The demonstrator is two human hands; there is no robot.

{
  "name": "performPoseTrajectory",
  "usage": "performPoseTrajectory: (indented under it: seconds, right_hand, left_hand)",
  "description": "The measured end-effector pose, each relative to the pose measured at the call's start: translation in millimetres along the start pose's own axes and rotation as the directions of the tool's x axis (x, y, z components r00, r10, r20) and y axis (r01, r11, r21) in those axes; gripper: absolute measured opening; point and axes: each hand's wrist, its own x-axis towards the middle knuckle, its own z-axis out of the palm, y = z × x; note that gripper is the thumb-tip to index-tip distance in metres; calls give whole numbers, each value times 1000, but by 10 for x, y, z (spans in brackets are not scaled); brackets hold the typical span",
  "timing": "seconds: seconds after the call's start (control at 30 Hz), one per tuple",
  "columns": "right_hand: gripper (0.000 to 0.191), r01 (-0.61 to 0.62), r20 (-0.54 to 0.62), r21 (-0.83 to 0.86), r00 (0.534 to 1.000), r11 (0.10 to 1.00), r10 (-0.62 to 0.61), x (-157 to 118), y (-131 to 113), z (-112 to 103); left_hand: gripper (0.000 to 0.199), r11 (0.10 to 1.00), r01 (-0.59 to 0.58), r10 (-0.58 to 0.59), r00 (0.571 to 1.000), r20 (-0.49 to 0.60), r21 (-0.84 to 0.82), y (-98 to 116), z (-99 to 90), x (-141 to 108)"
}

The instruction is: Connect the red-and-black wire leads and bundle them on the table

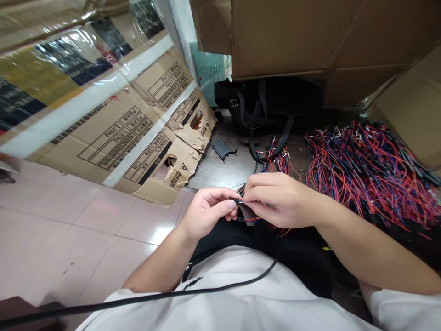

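My left hand [216,209] pinches a small black piece [237,201] between thumb and fingers, close in front of my lap. From the other side my right hand [272,197] meets it, its thumb and fingertips pressed together at the end of that piece; what exactly they grip is hidden. Red and blue wires [253,219] show below and behind the fingers. Just beyond the hands lies a small bunch of red, blue and black wires [280,158] on the dark table [220,174].
A large heap of red, blue and black wires [372,174] covers the table's right side. A flat black plastic part [223,149] lies further back. A black bag [275,101] stands under a cardboard box [292,37]. Taped cartons [120,124] lean at left. A black cable [206,290] crosses my shirt.
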Motion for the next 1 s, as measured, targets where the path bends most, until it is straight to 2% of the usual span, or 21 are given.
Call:
performPoseTrajectory:
  seconds: [0.17, 0.33, 0.67, 0.73, 0.83, 1.0]
  right_hand:
    - [15, -98, -31, 117, 994, 988, 102, -4, -44, -8]
    - [14, -196, -13, 158, 980, 968, 200, 1, -93, -38]
    - [12, -481, 133, 264, 877, 836, 462, 36, -166, -73]
    - [11, -472, 139, 263, 882, 842, 451, 39, -158, -66]
    - [13, -393, 111, 215, 919, 894, 377, 28, -137, -48]
    - [14, -301, 33, 51, 954, 952, 299, -4, -141, 3]
  left_hand:
    - [20, 988, -113, 112, 994, 15, 108, -18, -25, -5]
    - [16, 971, -160, 158, 987, 21, 180, 26, 3, -17]
    - [19, 924, -236, 235, 971, 39, 299, 52, 23, -21]
    - [20, 924, -222, 222, 974, 37, 311, 55, 15, -20]
    - [20, 925, -215, 219, 976, 24, 314, 56, 6, -21]
    - [15, 888, -294, 317, 949, -8, 353, 24, 24, -28]
